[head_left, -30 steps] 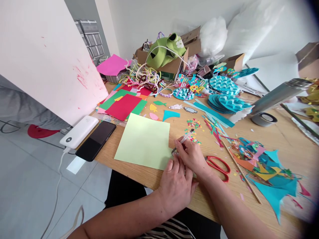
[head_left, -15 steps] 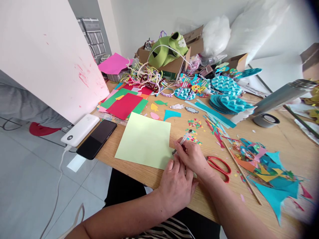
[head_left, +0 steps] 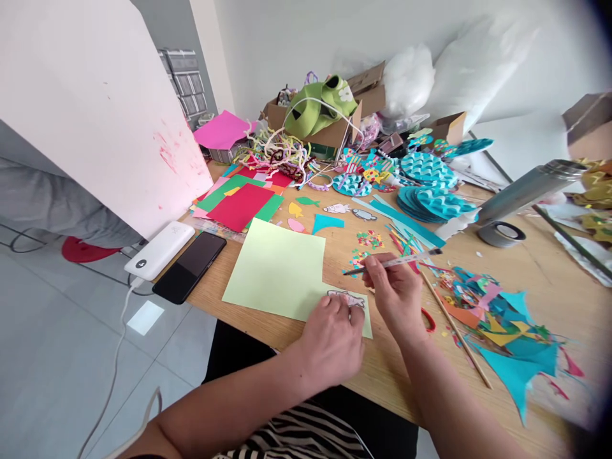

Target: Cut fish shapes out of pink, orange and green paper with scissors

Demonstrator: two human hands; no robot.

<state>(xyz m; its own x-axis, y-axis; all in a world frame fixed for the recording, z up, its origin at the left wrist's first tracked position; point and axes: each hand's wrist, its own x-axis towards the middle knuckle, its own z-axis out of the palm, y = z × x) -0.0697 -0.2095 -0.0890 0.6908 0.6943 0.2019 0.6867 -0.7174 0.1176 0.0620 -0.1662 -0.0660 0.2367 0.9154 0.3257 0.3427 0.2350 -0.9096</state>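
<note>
My left hand (head_left: 331,341) rests palm down on the near right corner of a pale green sheet of paper (head_left: 277,268), its fingers flat on a small grey fish-shaped cutout (head_left: 345,297). My right hand (head_left: 396,294) is lifted a little above the table and pinches a pen (head_left: 392,262) that lies almost level, tip pointing left. Red scissors (head_left: 427,319) lie under and just right of that hand, mostly hidden.
A black phone (head_left: 190,266) and a white power bank (head_left: 160,250) lie at the left table edge. Coloured paper sheets (head_left: 239,204), small fish cutouts (head_left: 306,213), a heap of scraps (head_left: 502,319), a wooden stick (head_left: 456,331), a tape roll (head_left: 501,234) and a metal flask (head_left: 530,188) crowd the table.
My right hand has lifted off the paper and moved right, turning the pen level. The fish cutout under my left fingers now shows. My left hand stays put.
</note>
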